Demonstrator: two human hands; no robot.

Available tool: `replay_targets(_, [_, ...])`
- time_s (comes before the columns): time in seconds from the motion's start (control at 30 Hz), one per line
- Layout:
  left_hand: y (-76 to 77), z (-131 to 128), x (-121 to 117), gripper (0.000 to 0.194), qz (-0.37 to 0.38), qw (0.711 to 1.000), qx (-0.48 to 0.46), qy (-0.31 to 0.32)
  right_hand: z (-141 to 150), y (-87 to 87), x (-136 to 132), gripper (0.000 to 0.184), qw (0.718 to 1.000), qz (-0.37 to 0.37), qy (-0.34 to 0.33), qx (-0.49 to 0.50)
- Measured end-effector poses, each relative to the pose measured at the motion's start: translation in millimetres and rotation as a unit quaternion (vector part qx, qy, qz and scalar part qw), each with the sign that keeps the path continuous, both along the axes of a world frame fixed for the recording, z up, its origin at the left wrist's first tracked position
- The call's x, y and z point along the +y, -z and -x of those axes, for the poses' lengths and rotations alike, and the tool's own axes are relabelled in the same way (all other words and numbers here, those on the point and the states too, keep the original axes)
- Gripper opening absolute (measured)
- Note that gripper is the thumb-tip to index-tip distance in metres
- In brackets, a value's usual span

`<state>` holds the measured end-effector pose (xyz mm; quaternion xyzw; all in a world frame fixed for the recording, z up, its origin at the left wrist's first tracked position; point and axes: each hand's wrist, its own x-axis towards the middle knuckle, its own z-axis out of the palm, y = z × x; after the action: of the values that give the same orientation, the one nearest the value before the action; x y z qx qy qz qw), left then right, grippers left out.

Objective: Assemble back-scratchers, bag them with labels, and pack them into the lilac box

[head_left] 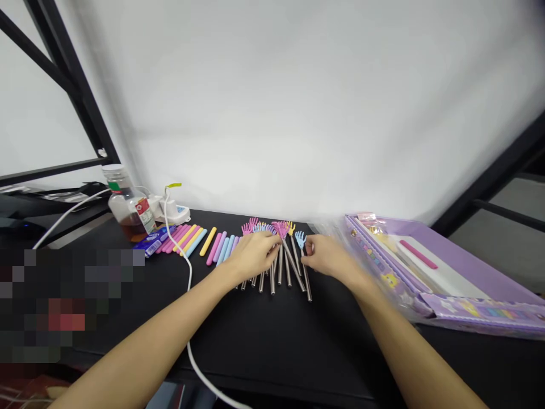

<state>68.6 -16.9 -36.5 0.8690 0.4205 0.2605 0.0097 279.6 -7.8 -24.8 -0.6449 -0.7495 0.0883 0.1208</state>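
Several back scratchers with small hand-shaped heads and silvery metal rods lie side by side on the black desk (255,346). My left hand (252,254) reaches over the row, its fingers closed at the neck of a pink back scratcher (293,261) that lies slanted across others. On the right, my right hand (327,257) pinches the neck of a blue back scratcher (300,240) at the row's end. Part of the row is hidden under my left hand. Left of it lie several pastel handle sleeves, among them a yellow sleeve (208,241).
A purple tray-like box (481,255) with clear wrapping stands at right, holding a pink stick (418,254). At left are a glass jar (128,201), a blue packet (154,241) and a power strip (176,213). A white cable (190,318) crosses the desk.
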Motion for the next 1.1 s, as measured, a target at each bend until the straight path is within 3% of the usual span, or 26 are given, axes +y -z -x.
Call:
replay_targets(0.1, [0.8,-2,-3,0.027,-0.005,1.000,0.010,0.004,4,1.0,-2,0.021,0.999,0.037,0.007,0.018])
replay_targets(0.43, [9.4,-7,-6,0.026,-0.008,0.999,0.035,0.039,4,-5.8,-1,0.017,0.986,0.023,-0.020,0.162])
replay_targets(0.57, [1.8,-4,-5,0.029,-0.010,1.000,0.012,0.027,4,-9.5,-1,0.019,0.944,0.083,-0.039,0.316])
replay_targets(0.7, [-10.5,19,8,0.029,0.003,0.995,0.010,-0.099,7,-13.1,-2,0.021,0.887,0.120,-0.036,0.445])
replay_targets(0.8, [-13.7,49,21,0.035,0.042,0.979,0.032,-0.196,9,-13.8,-3,0.022,0.867,0.114,-0.034,0.484])
replay_targets(0.97, [-17.1,78,26,0.074,0.191,0.980,0.022,-0.048,10,-10.1,-3,0.021,0.859,0.127,-0.040,0.495])
replay_targets(1.1, [-28.6,73,18,0.094,0.291,0.946,0.123,-0.071,11,-8.9,-3,0.021,0.857,0.135,-0.038,0.496])
